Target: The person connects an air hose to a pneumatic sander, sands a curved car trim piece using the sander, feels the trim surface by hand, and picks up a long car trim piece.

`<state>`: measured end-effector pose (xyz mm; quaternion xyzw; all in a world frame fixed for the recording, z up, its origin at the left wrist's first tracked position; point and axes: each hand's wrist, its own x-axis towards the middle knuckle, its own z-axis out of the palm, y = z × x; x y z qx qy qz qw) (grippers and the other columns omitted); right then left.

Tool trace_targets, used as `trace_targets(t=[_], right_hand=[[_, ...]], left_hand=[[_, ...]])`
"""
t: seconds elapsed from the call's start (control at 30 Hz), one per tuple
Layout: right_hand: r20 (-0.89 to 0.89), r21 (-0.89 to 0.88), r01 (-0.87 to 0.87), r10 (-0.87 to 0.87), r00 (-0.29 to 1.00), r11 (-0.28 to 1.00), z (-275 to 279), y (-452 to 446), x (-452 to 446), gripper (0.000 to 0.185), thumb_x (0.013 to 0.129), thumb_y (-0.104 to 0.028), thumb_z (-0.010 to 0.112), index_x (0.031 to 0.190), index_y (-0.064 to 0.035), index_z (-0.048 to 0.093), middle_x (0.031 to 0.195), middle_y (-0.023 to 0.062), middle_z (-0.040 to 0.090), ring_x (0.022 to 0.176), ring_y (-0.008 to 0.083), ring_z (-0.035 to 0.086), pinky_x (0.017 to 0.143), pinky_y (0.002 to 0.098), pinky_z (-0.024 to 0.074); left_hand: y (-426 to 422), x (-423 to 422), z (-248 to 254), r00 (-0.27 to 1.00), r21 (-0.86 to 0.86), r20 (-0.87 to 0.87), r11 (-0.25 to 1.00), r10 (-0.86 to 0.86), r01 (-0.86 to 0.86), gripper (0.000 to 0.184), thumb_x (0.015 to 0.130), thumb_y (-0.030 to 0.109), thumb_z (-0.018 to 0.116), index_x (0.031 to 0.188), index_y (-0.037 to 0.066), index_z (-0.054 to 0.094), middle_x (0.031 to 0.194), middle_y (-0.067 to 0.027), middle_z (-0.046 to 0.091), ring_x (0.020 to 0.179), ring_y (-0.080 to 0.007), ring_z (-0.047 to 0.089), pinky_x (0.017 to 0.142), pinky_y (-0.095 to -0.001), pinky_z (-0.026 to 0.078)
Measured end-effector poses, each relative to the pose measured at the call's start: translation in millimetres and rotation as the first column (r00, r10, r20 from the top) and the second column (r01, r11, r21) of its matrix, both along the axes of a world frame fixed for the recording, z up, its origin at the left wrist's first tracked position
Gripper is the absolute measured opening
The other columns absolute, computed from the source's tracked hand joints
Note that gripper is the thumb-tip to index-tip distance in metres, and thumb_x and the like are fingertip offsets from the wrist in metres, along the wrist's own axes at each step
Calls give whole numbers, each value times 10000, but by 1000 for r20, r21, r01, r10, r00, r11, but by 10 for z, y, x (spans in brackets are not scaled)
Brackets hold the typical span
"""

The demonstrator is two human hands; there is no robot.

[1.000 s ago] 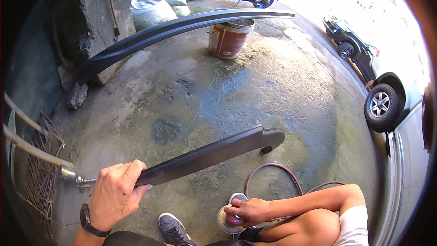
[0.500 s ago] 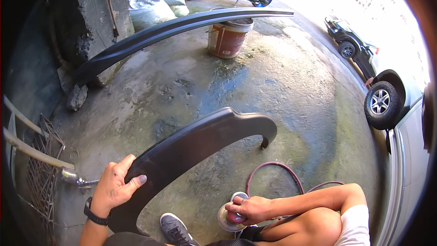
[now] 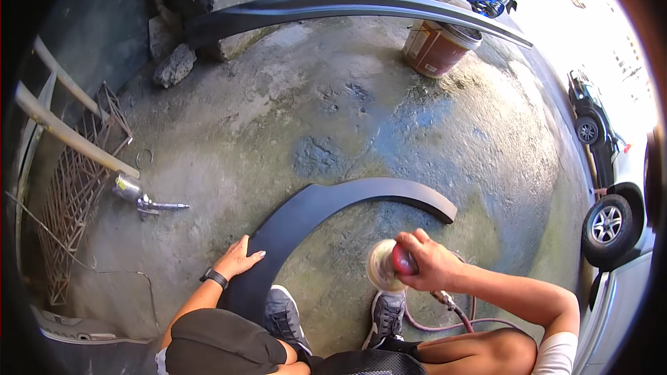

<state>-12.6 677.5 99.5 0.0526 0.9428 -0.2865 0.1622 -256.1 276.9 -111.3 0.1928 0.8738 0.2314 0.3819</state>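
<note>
My left hand (image 3: 235, 261), with a dark watch on the wrist, grips the outer edge of a curved black fender flare (image 3: 292, 226), thumb on its face. The flare arches over the concrete floor, its near end beside my left shoe. In my right hand (image 3: 432, 265) is a round-pad air sander (image 3: 382, 264) with a red body. The sander is held above my right shoe, inside the flare's curve and apart from it. A reddish air hose (image 3: 462, 316) trails from the tool along the floor.
A spray gun-like metal tool (image 3: 142, 198) lies left, near a rusty metal lattice (image 3: 69, 215). Ahead, a second long black trim piece (image 3: 313, 10) rests across a bucket (image 3: 438, 48) and a concrete block. A silver vehicle (image 3: 622, 298) stands close on the right.
My right hand has lifted the sander up from beside my leg. The flare has tilted lower and further from me, still in my left hand. The view has swung left and down.
</note>
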Motion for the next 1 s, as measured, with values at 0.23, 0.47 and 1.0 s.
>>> trace_targets(t=[0.23, 0.47, 1.0], right_hand=[[53, 182, -4, -5, 999, 983, -688, 18, -1084, 753, 795, -266, 800, 1426, -64, 441, 1190, 264, 542, 948, 495, 673, 796, 531, 587], [24, 217, 30, -36, 999, 976, -1409, -286, -1785, 718, 791, -261, 797, 1390, -49, 461, 1210, 279, 547, 972, 503, 683, 804, 537, 593], [56, 213, 39, -52, 997, 976, -1600, -433, -2113, 603, 819, -207, 741, 1361, -35, 542, 1205, 269, 575, 978, 480, 706, 808, 525, 609]], left_hand=[[515, 507, 310, 846, 50, -530, 995, -50, 90, 1007, 721, 497, 865, 1552, 117, 440, 1476, -203, 439, 1299, -418, 441, 1095, -568, 366], [467, 556, 41, 851, 38, -517, 991, -90, 128, 994, 737, 458, 839, 1590, 169, 418, 1556, -235, 378, 1377, -444, 373, 1137, -593, 312], [522, 512, 123, 865, 29, -493, 992, -95, 125, 956, 718, 408, 852, 1562, 175, 467, 1551, -230, 386, 1375, -448, 373, 1122, -609, 320]])
